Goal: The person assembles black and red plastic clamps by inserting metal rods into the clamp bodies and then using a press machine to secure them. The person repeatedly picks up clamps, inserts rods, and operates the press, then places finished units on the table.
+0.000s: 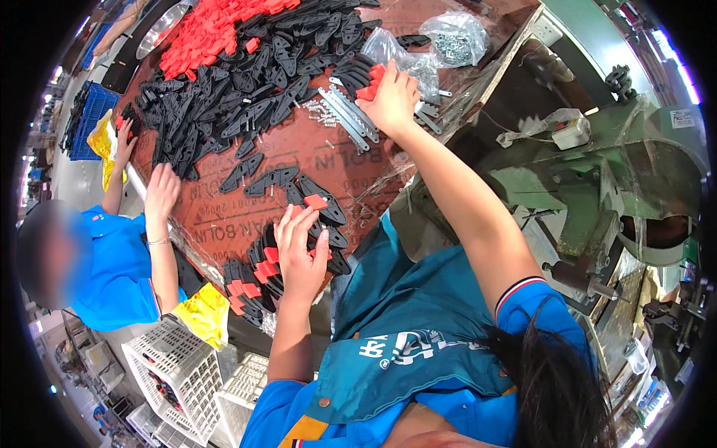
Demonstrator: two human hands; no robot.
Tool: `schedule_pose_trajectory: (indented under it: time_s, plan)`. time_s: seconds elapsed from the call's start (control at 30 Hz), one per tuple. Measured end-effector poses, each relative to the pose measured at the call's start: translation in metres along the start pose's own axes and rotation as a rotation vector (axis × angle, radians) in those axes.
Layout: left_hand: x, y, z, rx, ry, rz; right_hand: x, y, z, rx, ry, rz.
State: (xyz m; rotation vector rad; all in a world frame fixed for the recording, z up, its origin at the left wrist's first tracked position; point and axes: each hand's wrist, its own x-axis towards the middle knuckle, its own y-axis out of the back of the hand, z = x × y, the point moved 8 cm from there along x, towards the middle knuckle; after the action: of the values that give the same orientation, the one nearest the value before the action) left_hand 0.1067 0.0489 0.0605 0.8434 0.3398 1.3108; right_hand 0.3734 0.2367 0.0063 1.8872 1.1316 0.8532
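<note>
My left hand (299, 254) is low over the near edge of the table, its fingers and thumb bent round a black plastic part; the grip is partly hidden. Beside it lie black parts fitted with red tabs (315, 201), and more are stacked below the wrist. My right arm stretches to the far side, where my right hand (392, 101) has its thumb and forefinger around red plastic pieces (371, 84) at the end of a row of black parts (354, 75). Next to that hand lie flat metal strips (347, 116) and small springs (320, 112).
A big heap of black parts (224, 104) and a red pile (216, 33) cover the table's far left. Plastic bags of small metal pieces (455, 41) lie at the back. A co-worker (123, 261) reaches in from the left. A green machine (597, 179) stands right; white crates (175, 373) stand lower left.
</note>
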Motion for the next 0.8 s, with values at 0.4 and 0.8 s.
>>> schedule_pose_trajectory:
  time_s: [0.4, 0.8]
  plan:
    - [0.014, -0.002, 0.02, -0.209, 0.007, -0.02, -0.007, -0.002, -0.005, 0.07, 0.164, 0.023]
    - [0.011, -0.021, 0.025, -0.642, 0.136, -0.058, -0.049, 0.076, 0.001, 1.333, -0.241, -0.65]
